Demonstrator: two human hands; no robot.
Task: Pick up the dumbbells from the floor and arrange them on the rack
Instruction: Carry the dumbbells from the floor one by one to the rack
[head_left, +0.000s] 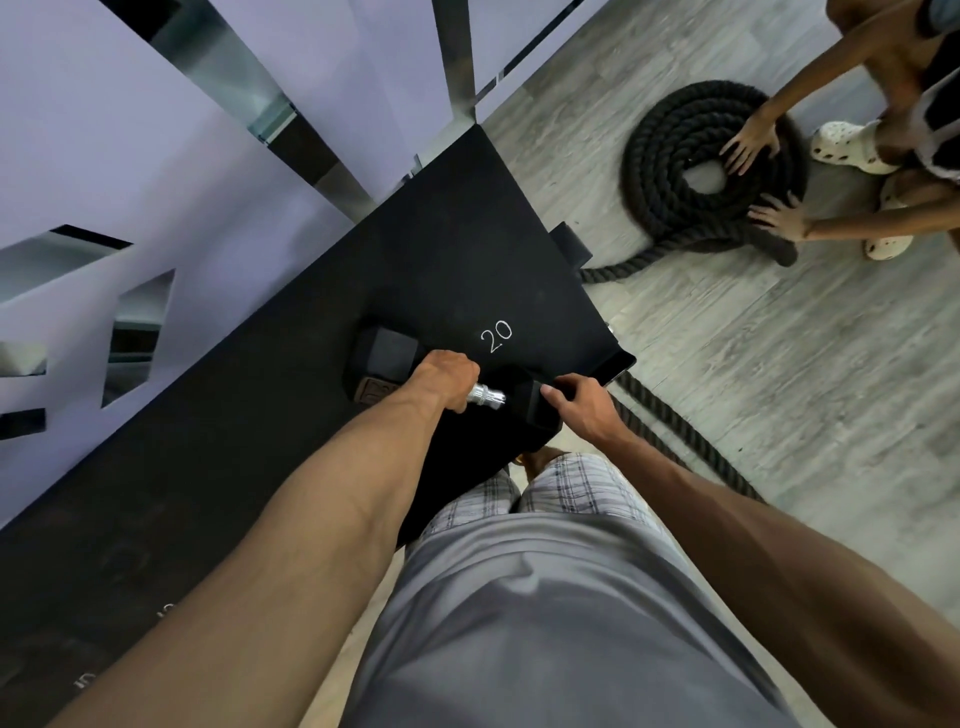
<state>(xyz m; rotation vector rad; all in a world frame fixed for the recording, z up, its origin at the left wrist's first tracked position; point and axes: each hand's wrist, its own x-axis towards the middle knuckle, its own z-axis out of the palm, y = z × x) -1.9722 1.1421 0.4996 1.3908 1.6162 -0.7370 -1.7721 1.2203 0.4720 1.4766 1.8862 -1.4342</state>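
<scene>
A black hex dumbbell (382, 358) with a silver handle lies on the black rack shelf (441, 249), just below the white number 20. My left hand (451, 378) is wrapped around the handle. My right hand (582, 408) grips the near hex head at the shelf's front edge. The far head sits further in on the shelf. Part of the handle shows bright between my two hands.
A coiled black battle rope (675, 171) lies on the grey wood floor to the right, its tail (675, 431) running past the rack's corner. Another person (883, 156) crouches there with both hands on the coil. A pale wall with mirror strips (223, 73) stands behind the rack.
</scene>
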